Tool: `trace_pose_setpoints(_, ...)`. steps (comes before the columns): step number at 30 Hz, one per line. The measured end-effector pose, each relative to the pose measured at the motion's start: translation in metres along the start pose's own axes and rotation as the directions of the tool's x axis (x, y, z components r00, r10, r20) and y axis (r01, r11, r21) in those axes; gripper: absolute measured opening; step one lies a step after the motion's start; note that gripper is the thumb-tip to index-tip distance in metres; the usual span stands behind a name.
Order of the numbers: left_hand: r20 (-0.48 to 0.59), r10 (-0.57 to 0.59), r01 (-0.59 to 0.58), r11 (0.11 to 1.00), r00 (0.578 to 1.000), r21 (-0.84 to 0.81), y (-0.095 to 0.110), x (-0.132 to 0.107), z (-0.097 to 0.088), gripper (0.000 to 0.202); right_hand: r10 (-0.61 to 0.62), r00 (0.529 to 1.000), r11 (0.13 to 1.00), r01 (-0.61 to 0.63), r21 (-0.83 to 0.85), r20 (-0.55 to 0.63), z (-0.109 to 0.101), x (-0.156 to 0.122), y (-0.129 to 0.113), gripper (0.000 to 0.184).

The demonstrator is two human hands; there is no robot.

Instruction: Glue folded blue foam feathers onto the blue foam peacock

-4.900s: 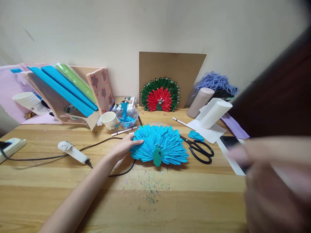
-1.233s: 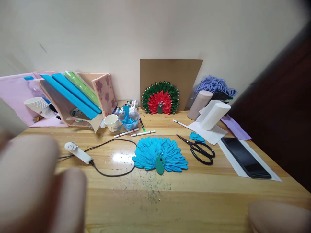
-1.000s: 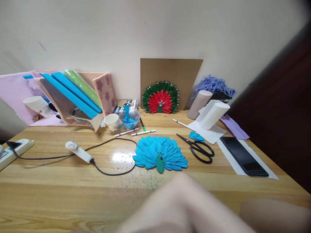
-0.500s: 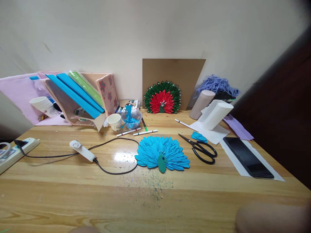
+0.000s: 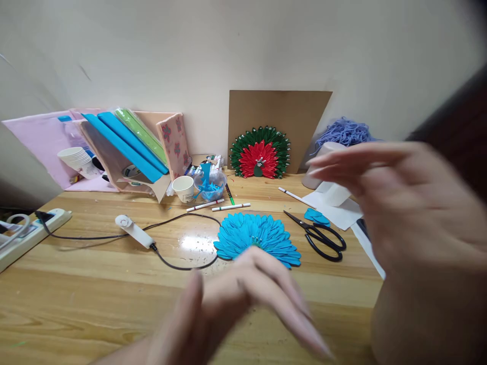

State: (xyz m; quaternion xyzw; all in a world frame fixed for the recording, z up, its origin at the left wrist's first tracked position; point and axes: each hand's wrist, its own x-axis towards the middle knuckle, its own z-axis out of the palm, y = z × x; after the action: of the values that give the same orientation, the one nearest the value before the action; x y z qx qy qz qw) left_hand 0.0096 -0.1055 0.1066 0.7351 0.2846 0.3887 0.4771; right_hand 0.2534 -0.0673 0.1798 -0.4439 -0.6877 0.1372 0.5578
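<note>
A blue paper peacock [image 5: 254, 235] lies flat on the wooden table [image 5: 95, 284]. My left hand [image 5: 243, 304] hovers low in front of it, blurred, fingers stretched out and together, holding nothing, and it hides the peacock's near edge. My right hand [image 5: 403, 203] is raised close to the camera at the right, blurred, fingers extended leftward and empty. It covers the white roll and the phone. Black scissors [image 5: 323, 239] lie just right of the peacock.
A red and green peacock [image 5: 261, 158] leans on cardboard [image 5: 279, 109] at the wall. Markers [image 5: 218, 206], a paper cup [image 5: 184, 188], a bowl of blue pieces [image 5: 210, 183], paper rolls [image 5: 125, 147], a corded white device [image 5: 134, 232] and a power strip [image 5: 26, 238] lie left.
Both hands have come up into view: the left now in front of the blue peacock, the right large at the right. The camera has shifted slightly left.
</note>
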Motion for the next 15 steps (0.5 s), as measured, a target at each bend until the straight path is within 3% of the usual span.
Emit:
trace_pose_setpoints(2,-0.076,-0.029,0.033,0.999,0.997,0.044,-0.023,0.013,-0.004,0.055,0.038,0.98,0.998,-0.026,-0.061,0.194,0.018,0.011,0.001,0.019)
trace_pose_setpoints(5,-0.263,-0.07,0.15,0.942,0.962,0.299,-0.063,0.013,-0.019,0.042,0.165,0.877,0.986,-0.133,-0.103,0.451,0.052,0.002,0.029,0.021)
trace_pose_setpoints(9,-0.42,-0.246,0.443,0.758,0.874,0.479,-0.09,-0.011,-0.048,0.047,0.258,0.799,0.956,-0.129,-0.264,0.543,0.098,-0.006,0.07,0.018)
trace_pose_setpoints(11,-0.535,-0.366,0.635,0.588,0.762,0.502,-0.092,-0.022,-0.064,0.05,0.296,0.781,0.934,-0.115,-0.338,0.551,0.117,-0.009,0.082,0.018)
trace_pose_setpoints(13,-0.648,-0.483,0.808,0.361,0.589,0.465,-0.092,-0.03,-0.079,0.055,0.319,0.758,0.922,-0.108,-0.372,0.57,0.132,-0.013,0.088,0.018)
trace_pose_setpoints(15,-0.71,-0.551,0.892,0.176,0.439,0.415,-0.092,-0.036,-0.091,0.06,0.307,0.734,0.926,-0.083,-0.368,0.606,0.146,-0.02,0.089,0.018)
